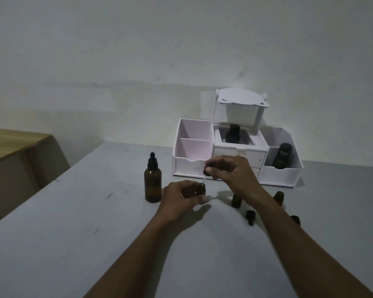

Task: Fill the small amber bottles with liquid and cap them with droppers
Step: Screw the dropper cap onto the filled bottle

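Amber small bottle [201,189] upright, left hand [179,198] grips it | right hand [226,168] pinches dropper [205,173], tip downward

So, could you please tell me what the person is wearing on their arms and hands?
Nothing that shows. The left arm and the right arm are bare from the frame's bottom edge to the wrists: no sleeves, watch or bracelet. The left grip and the right grip are ungloved, and no ring shows, though the light is dim and some fingers are hidden.
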{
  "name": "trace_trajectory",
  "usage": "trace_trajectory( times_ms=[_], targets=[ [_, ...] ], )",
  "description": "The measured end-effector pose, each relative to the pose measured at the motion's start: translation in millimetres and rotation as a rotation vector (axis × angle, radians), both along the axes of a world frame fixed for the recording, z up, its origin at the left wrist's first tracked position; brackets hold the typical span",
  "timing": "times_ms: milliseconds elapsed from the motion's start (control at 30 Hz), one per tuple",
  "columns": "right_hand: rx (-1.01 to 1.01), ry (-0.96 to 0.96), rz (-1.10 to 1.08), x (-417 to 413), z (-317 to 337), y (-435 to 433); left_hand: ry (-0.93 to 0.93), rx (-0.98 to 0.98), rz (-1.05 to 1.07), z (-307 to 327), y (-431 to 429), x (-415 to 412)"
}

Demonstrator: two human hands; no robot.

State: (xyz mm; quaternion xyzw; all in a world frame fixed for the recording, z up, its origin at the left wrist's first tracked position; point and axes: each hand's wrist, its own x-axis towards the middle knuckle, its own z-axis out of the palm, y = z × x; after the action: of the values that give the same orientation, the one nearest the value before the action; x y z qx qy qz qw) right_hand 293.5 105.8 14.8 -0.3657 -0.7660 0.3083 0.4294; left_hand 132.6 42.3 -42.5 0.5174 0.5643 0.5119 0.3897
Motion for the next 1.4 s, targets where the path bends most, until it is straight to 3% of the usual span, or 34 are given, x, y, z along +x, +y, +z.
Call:
trace_trajectory(
  times_ms=[300,500,767,933,1400],
  targets=[
    [0.033,-0.044,-0.003,-4,-8,7,0.078,0.042,0.025,-3,1,0],
    [0.054,-0.212,-0.039,-9,-25,5,0.146,0.069,0.026,-8,3,0],
    [0.051,-0.181,-0.116,-14,-29,1,0.179,0.084,0.038,-10,4,-1],
    [0.04,-0.169,0.008,-9,-23,-3,0.119,0.057,0.007,-11,4,-2],
    [0.127,-0.192,-0.054,-14,-29,1,0.141,0.07,0.003,-11,3,-3]
  ],
)
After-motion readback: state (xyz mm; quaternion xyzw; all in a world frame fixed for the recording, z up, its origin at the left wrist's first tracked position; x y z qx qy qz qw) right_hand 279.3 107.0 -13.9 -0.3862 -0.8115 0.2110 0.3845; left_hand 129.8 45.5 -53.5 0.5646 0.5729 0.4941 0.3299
